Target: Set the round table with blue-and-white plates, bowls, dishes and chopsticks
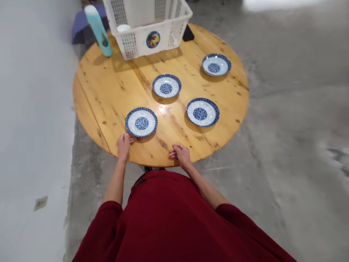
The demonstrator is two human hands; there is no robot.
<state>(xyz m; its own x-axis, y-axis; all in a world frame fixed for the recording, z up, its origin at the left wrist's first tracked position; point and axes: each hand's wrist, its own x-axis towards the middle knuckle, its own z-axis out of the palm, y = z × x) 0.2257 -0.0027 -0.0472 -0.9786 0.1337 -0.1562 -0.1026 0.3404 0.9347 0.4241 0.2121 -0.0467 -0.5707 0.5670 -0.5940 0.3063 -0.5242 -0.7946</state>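
Several blue-and-white plates lie face up on a round wooden table. The nearest one on the left, a plate (141, 123) with a dark patterned rim, has my left hand (124, 144) at its lower left edge. That hand's fingers are loosely bent and apart; whether they touch the rim I cannot tell. My right hand (181, 153) rests at the front edge of the table, fingers slightly curled with nothing in them. Further right is another plate (200, 113). A third plate (166, 87) sits near the table's middle, and a deeper-looking dish (216, 65) is at the right rear.
At the back of the round table (100, 91) stands a white plastic basket (169, 38) with a white item inside. A light blue bottle (99, 32) stands to its left, a black flat object (188, 33) to its right. A white wall (32, 109) borders the left side.
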